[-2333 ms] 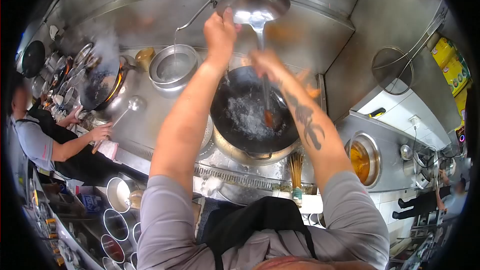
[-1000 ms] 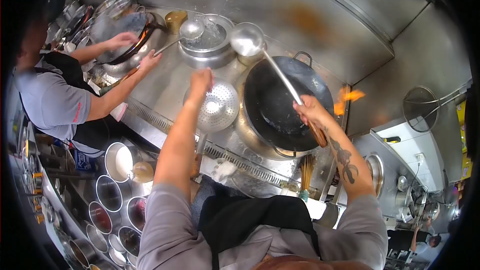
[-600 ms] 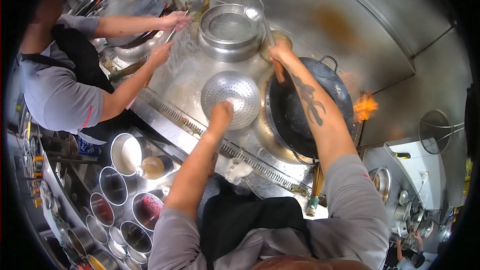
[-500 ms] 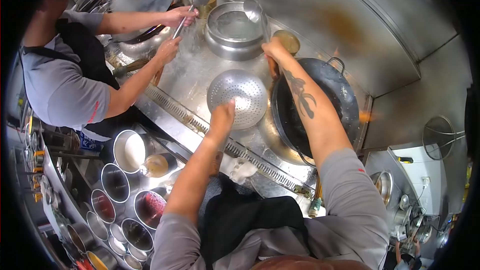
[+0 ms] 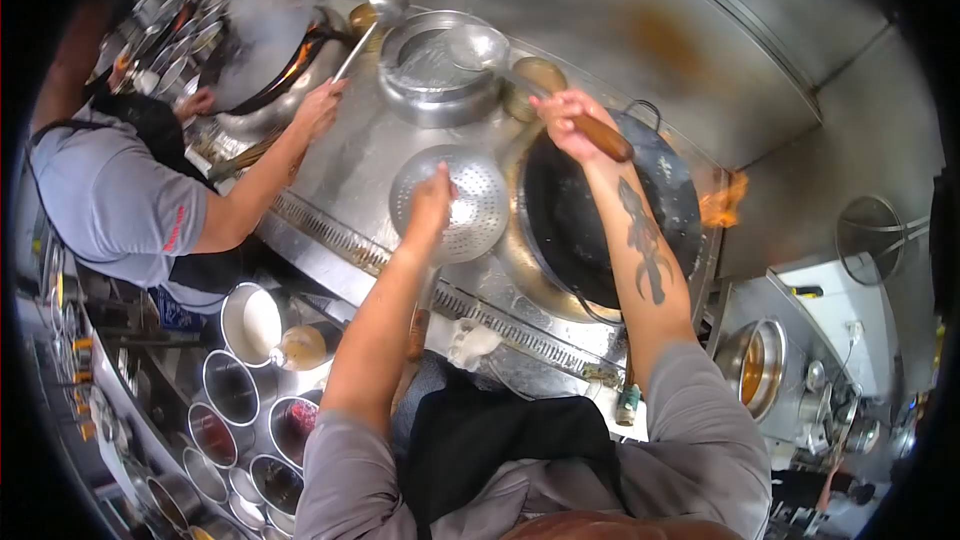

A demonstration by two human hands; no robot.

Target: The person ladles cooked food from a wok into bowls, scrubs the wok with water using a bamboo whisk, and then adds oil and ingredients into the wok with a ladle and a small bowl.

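Observation:
My right hand (image 5: pixel 575 125) is closed round the brown wooden handle of a ladle (image 5: pixel 478 47), whose bowl is over the round metal pot of water (image 5: pixel 440 105). Below that hand lies the black wok (image 5: pixel 575 225) on its burner, dark inside. My left hand (image 5: pixel 432 202) hovers over the perforated strainer (image 5: pixel 480 202), its fingers curled; I see nothing in them. The strainer rests on the steel stove top, with its handle running down under my left forearm. Behind the ladle stands a small brownish round container (image 5: pixel 537 80).
At the left, a co-worker (image 5: pixel 120 190) holds another ladle (image 5: pixel 388 2) beside a steaming wok (image 5: pixel 255 55). Flame (image 5: pixel 724 202) rises behind the black wok. Several ingredient pots (image 5: pixel 230 387) stand lower left. A bamboo brush (image 5: pixel 628 402) is at the front edge.
My right hand has taken the ladle from the wok to the water pot and tipped its bowl. My left hand came down from it to the strainer. The co-worker's ladle moved too.

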